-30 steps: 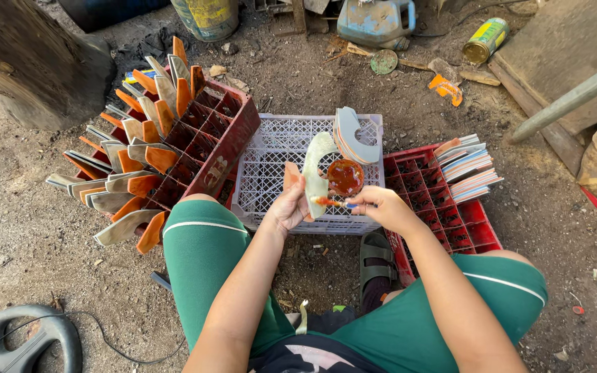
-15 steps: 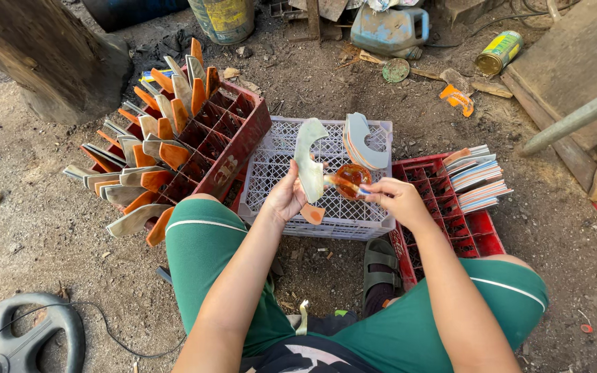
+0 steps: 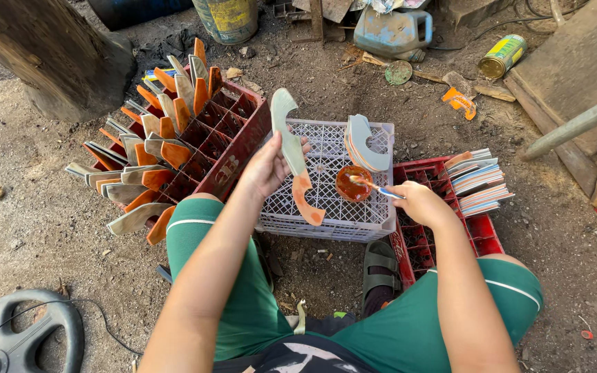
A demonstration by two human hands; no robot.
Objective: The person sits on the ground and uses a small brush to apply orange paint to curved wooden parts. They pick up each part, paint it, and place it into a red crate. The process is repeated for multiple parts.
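left hand [image 3: 265, 168]: closed around the middle of a curved blade [image 3: 291, 155], fingers wrapped behind it, thumb pressed on the front. the blade is held upright over the near left corner of the white crate [image 3: 326, 220], pale end up, orange-coated end [image 3: 307, 202] down, likely so the wet end is kept off the palm.

right hand [image 3: 419, 202]: a small brush [image 3: 376, 186] is pinched between fingertips and thumb, tip lowered into a small round cup of orange paint [image 3: 353, 183]. the cup is set on the top grid of the white crate, right of centre, within short reach of both hands.

behind the cup, at the far right corner of the white crate, a few pale blades [image 3: 366, 143] are stood on end, no orange seen on them.

left of the white crate, a red crate [image 3: 233, 148] is tipped on its side; many blades with orange ends [image 3: 153, 162] are slotted into its cells and fanned out past its left edge, apparently kept apart for drying.

right of the white crate, a second red crate [image 3: 481, 231] lies flat; a stack of blades [image 3: 478, 181] is laid across its far edge.

all crates rest on bare dirt. a sandal [image 3: 379, 266] is seen between the green-clad knees. a can [image 3: 500, 56], a jug [image 3: 394, 31] and a bucket [image 3: 228, 17] are set well apart at the far side; a steering wheel [image 3: 19, 335] lies at the near left.
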